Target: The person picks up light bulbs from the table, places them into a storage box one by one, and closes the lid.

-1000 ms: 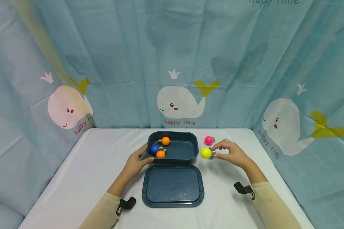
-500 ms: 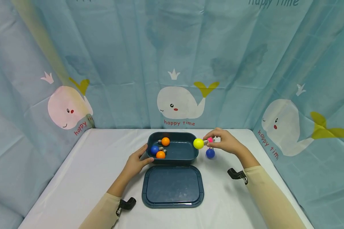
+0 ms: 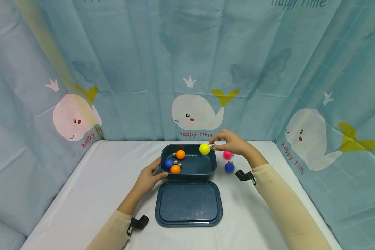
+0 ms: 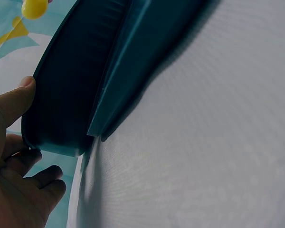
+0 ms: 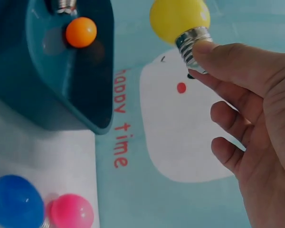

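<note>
My right hand (image 3: 232, 143) pinches a yellow light bulb (image 3: 204, 149) by its silver screw base, thumb and index finger on the metal. In the head view the bulb overlaps the back right part of a dark teal plastic box (image 3: 200, 176); the right wrist view shows its yellow globe (image 5: 178, 18) pointing away from the fingers. My left hand (image 3: 147, 177) grips the box's left end, thumb at the front rim and fingers along the outer side. Inside, toward the left, lie a blue bulb (image 3: 168, 163) and two orange bulbs, one at the back (image 3: 180, 154) and one in front (image 3: 175, 169).
A matching dark lid (image 3: 189, 204) lies flat just in front of the box. Right of the box a pink bulb (image 3: 227, 155) and a blue bulb (image 3: 229, 167) rest on the white tabletop (image 3: 90, 194). A whale-print curtain (image 3: 128, 69) surrounds the table's back and sides.
My right hand has carried the yellow bulb left and back, from beside the box to over its right part, uncovering the blue bulb on the table. My left hand has stayed put.
</note>
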### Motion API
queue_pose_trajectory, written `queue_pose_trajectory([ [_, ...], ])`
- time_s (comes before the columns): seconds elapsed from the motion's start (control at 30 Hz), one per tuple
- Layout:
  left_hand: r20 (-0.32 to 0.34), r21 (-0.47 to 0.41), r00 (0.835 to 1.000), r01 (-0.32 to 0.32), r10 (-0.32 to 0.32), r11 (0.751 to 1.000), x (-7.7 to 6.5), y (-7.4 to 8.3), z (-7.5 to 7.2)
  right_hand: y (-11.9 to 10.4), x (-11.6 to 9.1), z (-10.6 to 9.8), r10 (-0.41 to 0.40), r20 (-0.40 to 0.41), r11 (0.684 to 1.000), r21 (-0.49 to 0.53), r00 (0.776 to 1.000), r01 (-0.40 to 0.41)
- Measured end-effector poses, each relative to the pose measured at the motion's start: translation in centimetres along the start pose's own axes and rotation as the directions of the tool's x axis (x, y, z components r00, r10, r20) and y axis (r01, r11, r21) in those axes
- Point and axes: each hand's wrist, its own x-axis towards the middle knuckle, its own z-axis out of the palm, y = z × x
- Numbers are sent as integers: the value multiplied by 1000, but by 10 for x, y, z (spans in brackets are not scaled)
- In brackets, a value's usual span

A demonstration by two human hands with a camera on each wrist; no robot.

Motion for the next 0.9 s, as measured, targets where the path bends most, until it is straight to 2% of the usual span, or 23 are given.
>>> queue_pose_trajectory([
  [0.37,-9,2,1000,-12,12,1000,0,-5,2,-4,38,6,36,76,998,-46,996,-33],
  [0.53,-6,-3,1000,-26,26,1000,1,-5,3,0,49,14,50,106,997,-68,993,-43],
  [0.7,-6,24,999,-40,41,999,1,-5,2,7,56,25,32,151,997,-74,988,-21],
  [0.9,-8,20,1000,-29,29,999,0,-4,1,12,66,36,8,186,997,-80,982,7],
])
